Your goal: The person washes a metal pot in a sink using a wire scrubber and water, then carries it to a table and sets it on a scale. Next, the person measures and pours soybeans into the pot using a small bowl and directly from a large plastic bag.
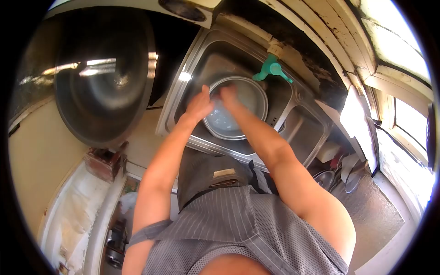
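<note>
- By the left hand [200, 106], the bowl [262, 103] is met at nine o'clock on its rim; whether the rim is gripped cannot be told.
- The right hand [228, 95] is held inside the bowl, towards eleven o'clock, blurred; whether anything is held cannot be told.
- The bowl is set in the sink [215, 59], and pale, cloudy water [222, 121] is held in it. Washing or rinsing appears to be in hand; for the next move, the bowl would need to be kept level while being worked.
- The tap [273, 69] is placed between one and two o'clock, its spout close to the rim; a straight lift could be hindered there.
- At three to four o'clock, a second, smaller basin [299, 124] is seen.
- Dishes [324, 178] are crowded at four o'clock.
- At nine to ten o'clock, space is taken by a large pan [103, 98]; a reddish box [103, 165] is seen at eight.
</note>
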Motion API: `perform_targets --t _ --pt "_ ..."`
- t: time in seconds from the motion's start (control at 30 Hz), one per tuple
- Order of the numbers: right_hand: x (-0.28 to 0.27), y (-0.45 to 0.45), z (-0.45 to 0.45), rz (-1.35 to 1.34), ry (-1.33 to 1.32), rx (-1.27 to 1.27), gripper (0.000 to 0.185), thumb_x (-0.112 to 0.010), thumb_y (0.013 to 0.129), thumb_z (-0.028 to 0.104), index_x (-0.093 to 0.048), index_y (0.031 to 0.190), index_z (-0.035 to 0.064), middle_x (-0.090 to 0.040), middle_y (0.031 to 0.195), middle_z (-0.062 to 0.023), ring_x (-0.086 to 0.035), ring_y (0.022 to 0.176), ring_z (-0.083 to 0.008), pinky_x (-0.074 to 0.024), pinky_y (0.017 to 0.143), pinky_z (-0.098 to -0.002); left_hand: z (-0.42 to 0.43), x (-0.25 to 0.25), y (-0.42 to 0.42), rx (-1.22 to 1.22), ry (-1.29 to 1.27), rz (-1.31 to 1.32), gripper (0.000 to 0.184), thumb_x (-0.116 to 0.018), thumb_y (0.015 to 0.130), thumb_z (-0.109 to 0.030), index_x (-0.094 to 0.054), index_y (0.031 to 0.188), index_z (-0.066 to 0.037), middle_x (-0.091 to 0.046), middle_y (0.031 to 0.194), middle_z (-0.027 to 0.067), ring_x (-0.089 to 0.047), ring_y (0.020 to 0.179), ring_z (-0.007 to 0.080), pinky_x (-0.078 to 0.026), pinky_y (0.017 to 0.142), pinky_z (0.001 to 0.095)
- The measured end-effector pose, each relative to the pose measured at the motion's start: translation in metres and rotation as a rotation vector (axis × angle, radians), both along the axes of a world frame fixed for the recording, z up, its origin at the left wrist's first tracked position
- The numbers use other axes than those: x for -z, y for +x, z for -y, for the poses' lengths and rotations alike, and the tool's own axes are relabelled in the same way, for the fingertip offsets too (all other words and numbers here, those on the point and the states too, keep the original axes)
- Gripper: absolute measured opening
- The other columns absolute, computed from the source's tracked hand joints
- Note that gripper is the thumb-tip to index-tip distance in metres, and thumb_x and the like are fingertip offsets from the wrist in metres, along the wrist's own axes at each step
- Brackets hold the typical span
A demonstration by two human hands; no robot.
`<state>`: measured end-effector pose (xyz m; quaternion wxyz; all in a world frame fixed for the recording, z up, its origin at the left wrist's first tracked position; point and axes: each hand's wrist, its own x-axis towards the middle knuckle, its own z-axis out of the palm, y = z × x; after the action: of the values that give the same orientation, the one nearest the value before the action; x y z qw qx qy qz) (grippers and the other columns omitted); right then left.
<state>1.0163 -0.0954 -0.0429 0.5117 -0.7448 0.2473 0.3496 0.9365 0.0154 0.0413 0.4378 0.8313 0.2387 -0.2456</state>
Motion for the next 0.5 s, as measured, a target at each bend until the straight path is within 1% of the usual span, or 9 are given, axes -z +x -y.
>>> perform_targets --t 0.07,0.13,0.2,0.27,0.33,0.4,0.43,0.47,0.5 --pt "-0.009 0.019 0.033 0.042 -0.005 0.109 0.024 -0.054 0.082 0.01 -0.062 0.102 0.0007 -0.062 0.111 -0.0184 -0.06 0.102 -0.0329 -0.0494 0.086 -0.0463 -0.002 0.0 0.003 0.06 0.024 -0.018 0.035 -0.05 0.078 -0.011 -0.038 0.107 0.004 -0.061 0.09 0.0315 -0.059 0.091 0.0457 -0.046 0.08 0.051" --pt "-0.011 0.026 0.074 0.157 -0.195 -0.013 0.026 -0.053 0.085 0.014 -0.06 0.107 0.0022 -0.06 0.115 -0.017 -0.059 0.103 -0.0315 -0.0496 0.087 -0.0472 -0.001 -0.003 0.003 0.051 0.021 -0.07 0.036 -0.051 0.077 -0.008 -0.036 0.107 0.004 -0.06 0.088 0.0322 -0.059 0.09 0.0467 -0.046 0.08 0.0505" --pt "-0.009 0.023 0.107 0.23 -0.542 -0.309 0.029 -0.052 0.088 0.017 -0.058 0.113 0.0037 -0.058 0.119 -0.0157 -0.059 0.105 -0.0301 -0.0498 0.088 -0.0481 -0.002 0.0 -0.007 0.065 -0.002 -0.021 0.038 -0.052 0.076 -0.008 -0.035 0.107 0.006 -0.057 0.091 0.0354 -0.059 0.085 0.0479 -0.047 0.078 0.0506" --pt "0.002 0.034 0.103 0.139 -0.801 -0.667 0.031 -0.051 0.091 0.021 -0.056 0.118 0.0051 -0.055 0.122 -0.0143 -0.058 0.107 -0.0287 -0.05 0.09 -0.049 -0.004 0.004 -0.004 0.072 -0.015 0.041 0.039 -0.052 0.076 -0.009 -0.034 0.107 0.007 -0.055 0.094 0.0386 -0.059 0.079 0.0491 -0.047 0.075 0.0507" --pt "0.004 0.043 0.07 0.063 -0.841 -0.914 0.035 -0.051 0.092 0.024 -0.055 0.121 0.0058 -0.055 0.124 -0.0138 -0.058 0.108 -0.028 -0.0484 0.092 -0.0488 -0.003 -0.014 -0.003 -0.086 -0.242 -0.228 0.04 -0.05 0.075 -0.003 -0.033 0.11 0.005 -0.059 0.09 0.0338 -0.06 0.09 0.0463 -0.047 0.08 0.0499" --pt "-0.002 0.043 0.031 0.004 -0.804 -1.189 0.041 -0.053 0.089 0.029 -0.055 0.123 0.0058 -0.057 0.124 -0.0143 -0.059 0.11 -0.0281 -0.0434 0.099 -0.0468 0.0 -0.01 -0.007 -0.102 -0.234 -0.194 0.041 -0.05 0.075 -0.003 -0.032 0.111 0.006 -0.059 0.092 0.0343 -0.06 0.091 0.0463 -0.047 0.081 0.0491" --pt "0.0 0.029 0.016 0.006 -0.804 -1.186 0.041 -0.053 0.089 0.029 -0.055 0.123 0.0058 -0.057 0.124 -0.0143 -0.059 0.11 -0.0281 -0.0434 0.099 -0.0468 0.001 -0.005 -0.009 -0.131 -0.234 -0.156 0.042 -0.05 0.074 -0.003 -0.032 0.112 0.006 -0.058 0.094 0.0348 -0.059 0.093 0.0463 -0.047 0.081 0.0482" --pt "0.001 0.005 0.002 0.102 -0.523 -0.798 0.038 -0.055 0.085 0.022 -0.057 0.118 0.0048 -0.061 0.114 -0.0139 -0.061 0.102 -0.0289 -0.0445 0.096 -0.0429 0.0 0.001 -0.009 -0.133 -0.237 -0.154 0.042 -0.05 0.074 -0.003 -0.032 0.112 0.006 -0.058 0.094 0.0348 -0.059 0.093 0.0463 -0.047 0.081 0.0482" --pt "0.001 -0.022 -0.003 0.182 -0.246 -0.414 0.036 -0.057 0.08 0.016 -0.06 0.114 0.0038 -0.064 0.103 -0.0135 -0.063 0.094 -0.0297 -0.0457 0.093 -0.039 -0.001 0.009 -0.012 -0.022 -0.137 -0.06 0.043 -0.049 0.074 -0.002 -0.032 0.112 0.007 -0.058 0.095 0.0354 -0.059 0.094 0.0463 -0.047 0.082 0.0476"
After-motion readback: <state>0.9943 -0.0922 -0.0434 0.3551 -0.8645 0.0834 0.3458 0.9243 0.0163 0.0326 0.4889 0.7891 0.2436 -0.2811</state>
